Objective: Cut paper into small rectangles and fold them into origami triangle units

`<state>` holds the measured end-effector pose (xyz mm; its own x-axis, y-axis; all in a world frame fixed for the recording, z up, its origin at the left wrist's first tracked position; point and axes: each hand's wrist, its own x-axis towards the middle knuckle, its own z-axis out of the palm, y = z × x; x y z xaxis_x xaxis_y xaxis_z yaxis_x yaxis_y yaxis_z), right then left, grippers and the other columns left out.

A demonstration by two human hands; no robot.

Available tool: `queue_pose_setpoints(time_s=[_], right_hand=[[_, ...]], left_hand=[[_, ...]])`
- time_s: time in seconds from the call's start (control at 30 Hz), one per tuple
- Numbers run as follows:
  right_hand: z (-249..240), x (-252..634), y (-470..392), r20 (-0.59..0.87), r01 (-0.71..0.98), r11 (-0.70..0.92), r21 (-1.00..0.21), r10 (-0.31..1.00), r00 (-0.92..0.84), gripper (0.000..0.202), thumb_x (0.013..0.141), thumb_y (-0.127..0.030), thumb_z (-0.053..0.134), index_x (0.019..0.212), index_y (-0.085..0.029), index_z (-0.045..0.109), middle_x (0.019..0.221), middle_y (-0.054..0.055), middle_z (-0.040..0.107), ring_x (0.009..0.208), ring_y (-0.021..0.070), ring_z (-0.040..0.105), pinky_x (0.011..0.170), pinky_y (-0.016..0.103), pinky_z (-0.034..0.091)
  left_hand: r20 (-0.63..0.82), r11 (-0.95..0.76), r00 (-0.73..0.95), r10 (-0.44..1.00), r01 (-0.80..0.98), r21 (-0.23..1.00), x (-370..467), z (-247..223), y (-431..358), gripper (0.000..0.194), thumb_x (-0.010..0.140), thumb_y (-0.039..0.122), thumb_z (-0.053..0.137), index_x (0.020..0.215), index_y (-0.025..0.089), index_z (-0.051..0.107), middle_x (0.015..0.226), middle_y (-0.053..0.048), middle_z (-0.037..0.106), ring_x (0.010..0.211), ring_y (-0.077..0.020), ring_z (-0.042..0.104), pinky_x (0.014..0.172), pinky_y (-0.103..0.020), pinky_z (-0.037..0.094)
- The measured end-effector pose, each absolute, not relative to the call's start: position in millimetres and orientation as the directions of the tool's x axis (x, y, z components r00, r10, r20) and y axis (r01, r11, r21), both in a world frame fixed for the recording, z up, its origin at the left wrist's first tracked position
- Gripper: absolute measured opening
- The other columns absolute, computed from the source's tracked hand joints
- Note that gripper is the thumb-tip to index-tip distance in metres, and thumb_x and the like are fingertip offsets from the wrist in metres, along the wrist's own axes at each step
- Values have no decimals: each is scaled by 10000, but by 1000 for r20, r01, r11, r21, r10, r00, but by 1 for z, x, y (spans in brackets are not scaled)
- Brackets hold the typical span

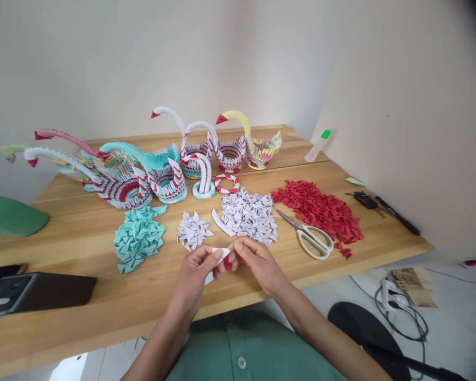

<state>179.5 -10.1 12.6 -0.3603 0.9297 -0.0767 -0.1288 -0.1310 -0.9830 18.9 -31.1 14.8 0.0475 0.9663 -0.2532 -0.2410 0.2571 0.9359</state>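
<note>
Pinched in my left hand is a white folded paper piece, its lower end sticking out below the fingers. Close beside it, my right hand is closed, with a red paper piece showing at its fingertips, mostly hidden by them. Both hands meet above the table's front edge. Just beyond them lie a small pile of white folded triangles, a larger white pile and a curved white strip of joined pieces. Scissors rest to the right of my hands.
Red triangles are heaped at right, turquoise ones at left. Several paper swans stand behind, near a red-and-white ring. Keys and a glue bottle lie right; a dark device and green bottle left.
</note>
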Motion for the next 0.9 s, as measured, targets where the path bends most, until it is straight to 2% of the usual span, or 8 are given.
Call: queue_pose_setpoints(time_s=[0.1, 0.27, 0.77, 0.9], right_hand=[[4, 177, -11, -106, -241, -206, -948, 923, -371, 290, 872, -451, 634, 818, -166, 641, 723, 7, 635, 632, 119, 574, 651, 257, 459], [-1, 174, -11, -130, -280, -238, -930, 927, -353, 298, 801, -459, 713, 799, -167, 658, 664, -6, 637, 608, 121, 573, 637, 261, 458], [3, 181, -5, -86, -144, -135, -980, 950, -301, 236, 796, -413, 721, 792, -177, 721, 660, -1, 665, 616, 128, 581, 629, 263, 466], [2, 180, -3, -99, -159, -155, -975, 944, -314, 231, 787, -405, 730, 796, -175, 713, 646, -6, 666, 602, 126, 582, 616, 260, 464]], left_hand=[[-255, 261, 60, 965, -282, 923, 21, 16, -32, 292, 777, 388, 695, 634, 154, 594, 547, 17, 611, 479, -81, 494, 513, -209, 383], [-240, 248, 62, 969, -293, 924, 24, 17, -33, 277, 787, 363, 695, 634, 147, 612, 552, 12, 613, 481, -80, 499, 505, -206, 383], [-214, 204, -42, 976, -170, 964, 29, 17, -29, 254, 752, 369, 690, 628, 159, 619, 525, 13, 610, 483, -100, 504, 508, -224, 411], [-213, 201, -50, 976, -178, 963, 29, 15, -27, 251, 748, 360, 691, 620, 158, 616, 520, 16, 606, 481, -95, 501, 512, -220, 413]])
